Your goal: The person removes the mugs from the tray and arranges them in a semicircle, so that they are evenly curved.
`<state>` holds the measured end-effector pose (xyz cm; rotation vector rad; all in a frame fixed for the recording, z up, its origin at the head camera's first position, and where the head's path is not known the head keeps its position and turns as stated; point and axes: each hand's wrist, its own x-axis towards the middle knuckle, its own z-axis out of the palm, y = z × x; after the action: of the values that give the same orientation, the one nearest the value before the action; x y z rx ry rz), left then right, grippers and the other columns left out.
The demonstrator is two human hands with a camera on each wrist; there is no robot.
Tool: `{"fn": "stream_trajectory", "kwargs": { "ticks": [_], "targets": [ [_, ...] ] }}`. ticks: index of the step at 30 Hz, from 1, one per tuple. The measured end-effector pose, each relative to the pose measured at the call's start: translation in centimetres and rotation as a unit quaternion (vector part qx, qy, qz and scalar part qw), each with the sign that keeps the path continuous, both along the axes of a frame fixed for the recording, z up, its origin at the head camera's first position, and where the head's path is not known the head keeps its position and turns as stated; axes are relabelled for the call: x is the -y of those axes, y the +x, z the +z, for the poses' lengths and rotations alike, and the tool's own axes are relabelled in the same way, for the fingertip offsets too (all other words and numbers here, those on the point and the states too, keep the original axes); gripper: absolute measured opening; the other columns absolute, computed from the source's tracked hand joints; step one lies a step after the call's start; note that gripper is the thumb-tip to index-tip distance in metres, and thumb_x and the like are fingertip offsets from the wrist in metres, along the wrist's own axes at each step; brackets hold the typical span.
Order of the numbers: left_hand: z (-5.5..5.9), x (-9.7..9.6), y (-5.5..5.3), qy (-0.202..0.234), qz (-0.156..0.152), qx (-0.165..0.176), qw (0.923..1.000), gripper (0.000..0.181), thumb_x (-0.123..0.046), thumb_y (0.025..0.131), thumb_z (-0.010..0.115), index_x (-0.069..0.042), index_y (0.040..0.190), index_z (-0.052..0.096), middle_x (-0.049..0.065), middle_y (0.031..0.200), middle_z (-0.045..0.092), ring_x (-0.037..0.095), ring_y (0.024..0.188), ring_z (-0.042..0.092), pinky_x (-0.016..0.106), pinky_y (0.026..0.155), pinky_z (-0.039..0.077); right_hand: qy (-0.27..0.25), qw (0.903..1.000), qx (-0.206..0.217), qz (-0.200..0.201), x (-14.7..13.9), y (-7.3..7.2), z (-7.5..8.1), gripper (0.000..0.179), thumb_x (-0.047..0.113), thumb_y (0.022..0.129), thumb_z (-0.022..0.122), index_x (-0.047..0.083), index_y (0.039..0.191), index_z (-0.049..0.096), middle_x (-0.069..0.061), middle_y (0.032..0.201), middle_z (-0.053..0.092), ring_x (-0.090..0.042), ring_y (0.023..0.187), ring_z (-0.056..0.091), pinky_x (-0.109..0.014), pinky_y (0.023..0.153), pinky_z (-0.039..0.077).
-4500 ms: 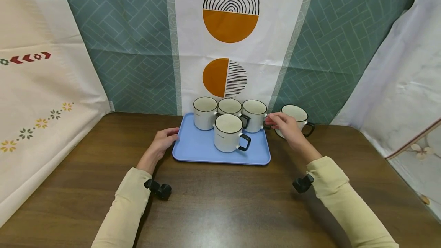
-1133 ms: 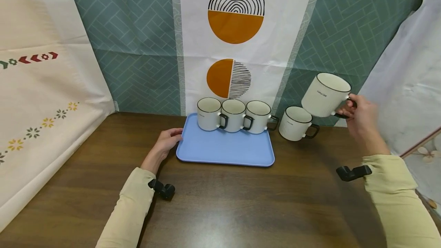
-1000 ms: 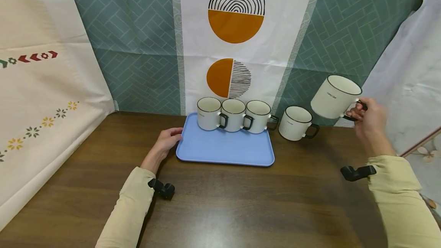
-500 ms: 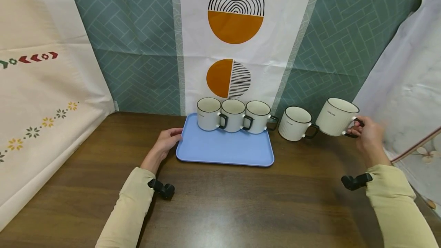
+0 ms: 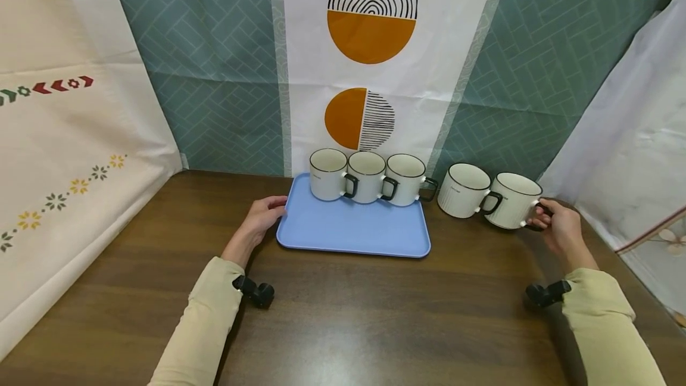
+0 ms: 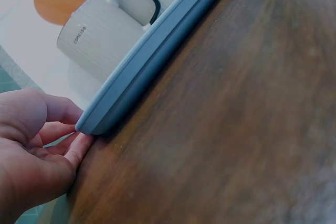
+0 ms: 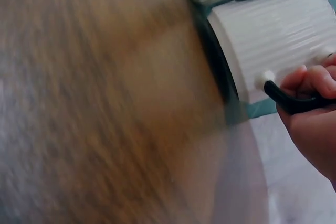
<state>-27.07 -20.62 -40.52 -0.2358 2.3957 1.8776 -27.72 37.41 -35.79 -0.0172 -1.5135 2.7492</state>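
My right hand (image 5: 560, 225) grips the black handle of a cream mug (image 5: 511, 198) with a dark rim. That mug is upright, low at the table's right, close beside another cream mug (image 5: 462, 192) whose handle overlaps it in the head view. In the right wrist view, fingers curl round the handle (image 7: 296, 102). My left hand (image 5: 262, 213) pinches the left edge of a blue tray (image 5: 354, 234), fingers above and below its rim in the left wrist view. Three matching mugs stand in a row along the tray's back, the leftmost mug (image 5: 328, 176) marked "concise".
The brown wooden table (image 5: 375, 314) runs up to a green and white patterned cloth (image 5: 225, 76) just behind the mugs. A cream cloth (image 5: 64, 153) hangs at the left, a white cloth (image 5: 632, 153) at the right.
The mug formerly at the tray's front was carried right through the air by my right hand, then lowered beside the mug right of the tray. My left hand stays at the tray's edge.
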Motion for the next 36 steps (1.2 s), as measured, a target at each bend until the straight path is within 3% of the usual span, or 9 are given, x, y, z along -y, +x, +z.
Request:
{"fn": "stream_trajectory", "kwargs": {
  "ticks": [5, 10, 15, 21, 25, 36],
  "targets": [
    [0.1, 0.0, -0.1, -0.001, -0.002, -0.004, 1.0, 0.044, -0.003, 0.097, 0.049, 0.006, 0.14, 0.044, 0.025, 0.139, 0.043, 0.035, 0.124, 0.042, 0.044, 0.107, 0.034, 0.001, 0.9973, -0.027, 0.068, -1.1, 0.0, -0.9, 0.037, 0.005, 0.104, 0.032, -0.001, 0.075, 0.055, -0.007, 0.061, 0.051, -0.019, 0.047, 0.031, -0.031, 0.061, 0.051],
    [0.2, 0.0, -0.1, -0.001, -0.004, -0.003, 1.0, 0.045, -0.003, 0.097, 0.048, 0.007, 0.141, 0.042, 0.026, 0.14, 0.043, 0.035, 0.125, 0.042, 0.044, 0.108, 0.034, 0.054, 0.9903, -0.057, 0.115, -1.8, 0.1, -1.8, 0.042, 0.005, 0.105, 0.025, 0.0, 0.076, 0.054, -0.005, 0.062, 0.048, -0.022, 0.054, 0.02, -0.029, 0.066, 0.048],
    [0.1, 0.0, -0.1, -0.004, -0.001, 0.005, 1.0, 0.045, -0.004, 0.098, 0.048, 0.005, 0.141, 0.042, 0.025, 0.14, 0.043, 0.035, 0.124, 0.042, 0.044, 0.107, 0.034, 0.099, 0.9846, -0.059, 0.131, -1.8, 0.1, -1.9, 0.04, 0.009, 0.106, 0.026, 0.003, 0.077, 0.054, -0.003, 0.061, 0.039, -0.021, 0.057, 0.017, -0.028, 0.07, 0.046],
    [0.1, 0.0, -0.2, -0.004, -0.003, 0.004, 1.0, 0.045, -0.003, 0.098, 0.048, 0.006, 0.141, 0.042, 0.026, 0.14, 0.042, 0.035, 0.124, 0.042, 0.044, 0.107, 0.034, 0.105, 0.9812, -0.066, 0.147, -1.4, 0.1, -1.7, 0.041, 0.008, 0.106, 0.024, 0.002, 0.078, 0.052, -0.006, 0.064, 0.023, -0.022, 0.058, 0.015, -0.028, 0.071, 0.045],
    [0.2, 0.0, -0.2, -0.003, -0.002, 0.003, 1.0, 0.045, -0.002, 0.097, 0.048, 0.007, 0.141, 0.041, 0.026, 0.139, 0.043, 0.034, 0.124, 0.042, 0.043, 0.108, 0.034, 0.108, 0.9799, -0.076, 0.15, -0.9, 0.1, -1.6, 0.04, 0.008, 0.106, 0.022, 0.002, 0.078, 0.05, -0.007, 0.065, 0.023, -0.022, 0.057, 0.015, -0.027, 0.07, 0.044],
    [0.3, -0.1, -0.2, 0.003, 0.001, 0.011, 0.9999, 0.045, -0.002, 0.097, 0.049, 0.006, 0.141, 0.042, 0.026, 0.139, 0.043, 0.034, 0.123, 0.042, 0.043, 0.108, 0.034, 0.115, 0.9816, -0.053, 0.143, -0.8, 0.4, -1.5, 0.04, 0.01, 0.106, 0.025, 0.003, 0.078, 0.052, -0.003, 0.062, 0.032, -0.021, 0.058, 0.016, -0.027, 0.073, 0.045]
  ]
}}
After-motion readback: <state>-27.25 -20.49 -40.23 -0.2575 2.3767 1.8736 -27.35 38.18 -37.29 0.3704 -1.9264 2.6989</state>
